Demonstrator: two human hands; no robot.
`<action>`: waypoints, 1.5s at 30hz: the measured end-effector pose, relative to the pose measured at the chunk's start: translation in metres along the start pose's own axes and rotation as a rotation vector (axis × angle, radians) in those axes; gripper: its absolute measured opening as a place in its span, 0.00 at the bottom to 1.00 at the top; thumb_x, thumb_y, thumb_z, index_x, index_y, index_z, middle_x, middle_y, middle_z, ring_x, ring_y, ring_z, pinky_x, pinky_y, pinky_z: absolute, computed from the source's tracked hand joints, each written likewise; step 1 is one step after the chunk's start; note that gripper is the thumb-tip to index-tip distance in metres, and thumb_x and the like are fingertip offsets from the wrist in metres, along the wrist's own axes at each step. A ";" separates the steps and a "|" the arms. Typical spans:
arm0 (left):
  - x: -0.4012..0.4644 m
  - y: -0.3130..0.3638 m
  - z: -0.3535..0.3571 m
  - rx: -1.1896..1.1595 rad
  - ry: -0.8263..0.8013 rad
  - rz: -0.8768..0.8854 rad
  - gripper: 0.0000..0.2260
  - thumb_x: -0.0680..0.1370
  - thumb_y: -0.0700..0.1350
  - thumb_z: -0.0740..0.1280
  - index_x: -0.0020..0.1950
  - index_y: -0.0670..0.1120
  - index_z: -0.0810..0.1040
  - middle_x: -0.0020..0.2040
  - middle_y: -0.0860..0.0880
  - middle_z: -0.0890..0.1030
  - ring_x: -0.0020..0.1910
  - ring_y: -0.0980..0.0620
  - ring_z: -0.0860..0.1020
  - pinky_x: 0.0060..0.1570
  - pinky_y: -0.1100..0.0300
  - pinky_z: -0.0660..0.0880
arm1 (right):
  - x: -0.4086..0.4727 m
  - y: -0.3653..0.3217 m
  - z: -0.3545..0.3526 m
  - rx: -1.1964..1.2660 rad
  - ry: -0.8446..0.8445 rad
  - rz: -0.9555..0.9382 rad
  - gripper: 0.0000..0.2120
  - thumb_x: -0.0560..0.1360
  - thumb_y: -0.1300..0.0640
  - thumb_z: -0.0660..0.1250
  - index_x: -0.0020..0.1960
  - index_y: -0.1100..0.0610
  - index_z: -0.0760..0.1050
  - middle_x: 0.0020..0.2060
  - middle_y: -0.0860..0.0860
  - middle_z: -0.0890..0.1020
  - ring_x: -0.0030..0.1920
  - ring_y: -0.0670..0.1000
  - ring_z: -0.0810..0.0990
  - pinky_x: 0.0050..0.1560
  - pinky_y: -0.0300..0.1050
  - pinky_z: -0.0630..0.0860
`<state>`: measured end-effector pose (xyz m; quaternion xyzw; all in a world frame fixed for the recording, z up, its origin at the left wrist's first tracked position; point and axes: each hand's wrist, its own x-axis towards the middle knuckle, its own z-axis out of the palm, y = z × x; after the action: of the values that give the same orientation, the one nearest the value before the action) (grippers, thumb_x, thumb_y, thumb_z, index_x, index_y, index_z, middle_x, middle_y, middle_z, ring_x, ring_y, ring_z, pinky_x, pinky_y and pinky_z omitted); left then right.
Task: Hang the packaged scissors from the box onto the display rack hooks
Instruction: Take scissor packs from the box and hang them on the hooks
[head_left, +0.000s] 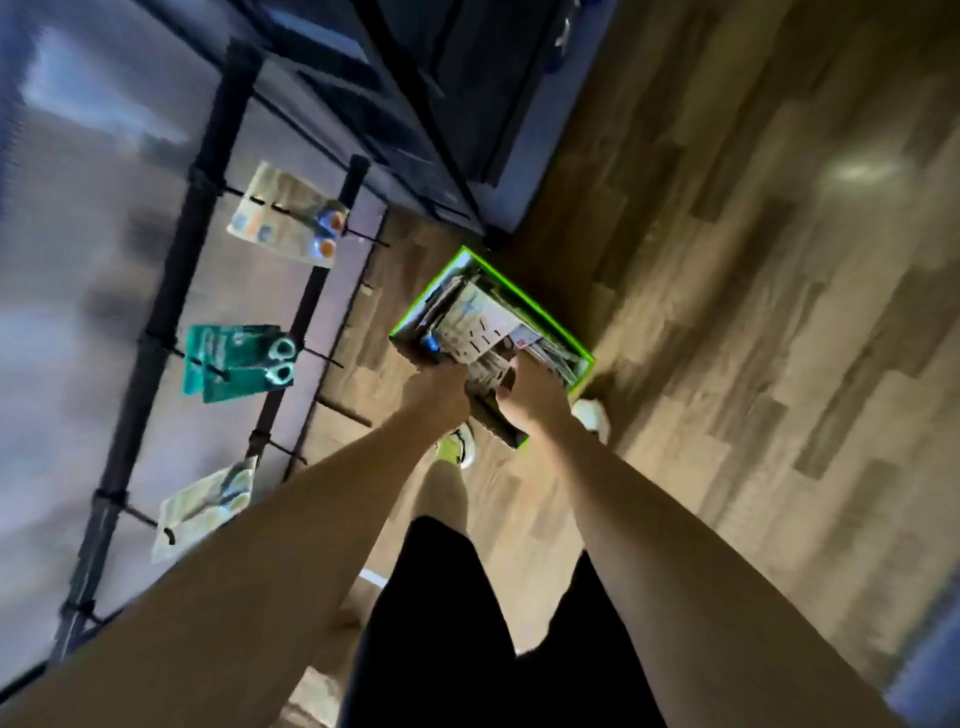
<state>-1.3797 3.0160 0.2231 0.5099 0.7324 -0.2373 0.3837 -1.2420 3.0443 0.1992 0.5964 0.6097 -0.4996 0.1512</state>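
Hands in the box, next pack not yet lifted

Rack (156, 332) stood well off to the left of both hands, a dark frame with thin hooks. Three of them already carried goods: an orange-handled pack (288, 221) furthest from the fingers, a teal pack (236, 366) in the middle, and a pale pack (205, 512) at the near end. Several hooks between and beside these were bare.

Further right, the left hand (436, 395) was closed at the near corner of the green-edged box (530, 301), beside something blue; whether it gripped the box wall or a pack could not be told. Just right of it, the right hand (530, 384) reached in among the packaged scissors (475, 322), its fingers curled down into the pile, though what they pinched was unclear.

By the look of it, this was the picking step: one pack was being sorted out of the heap. The next move would call for freeing a single card, carrying it left to a bare hook, and lining its hanging slot up with the tip.

Motion blur smeared the whole view. Both sets of fingertips were buried behind cards, the box's near end lay under the wrists, and no print on the packs could be read.
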 end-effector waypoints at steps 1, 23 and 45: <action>0.016 -0.006 0.008 -0.004 -0.015 0.012 0.16 0.77 0.41 0.59 0.64 0.48 0.74 0.65 0.45 0.76 0.64 0.42 0.74 0.62 0.51 0.71 | 0.013 0.002 0.011 0.035 0.011 0.029 0.19 0.77 0.59 0.64 0.67 0.59 0.69 0.61 0.57 0.77 0.62 0.58 0.76 0.57 0.45 0.72; 0.352 -0.138 0.162 0.470 -0.155 0.410 0.20 0.76 0.36 0.60 0.66 0.52 0.71 0.62 0.48 0.75 0.57 0.46 0.78 0.53 0.50 0.77 | 0.310 0.050 0.291 0.507 0.095 0.291 0.21 0.75 0.64 0.62 0.67 0.57 0.69 0.64 0.56 0.75 0.63 0.56 0.75 0.53 0.43 0.70; 0.351 -0.152 0.165 0.684 0.076 0.547 0.14 0.77 0.34 0.59 0.58 0.42 0.79 0.60 0.44 0.75 0.57 0.42 0.74 0.55 0.48 0.73 | 0.367 0.049 0.296 0.925 0.272 0.740 0.20 0.73 0.54 0.72 0.63 0.57 0.72 0.59 0.57 0.77 0.54 0.58 0.79 0.53 0.53 0.80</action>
<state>-1.5331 3.0370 -0.1635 0.7912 0.4634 -0.3367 0.2143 -1.4102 3.0121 -0.2424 0.8313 0.0953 -0.5462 -0.0393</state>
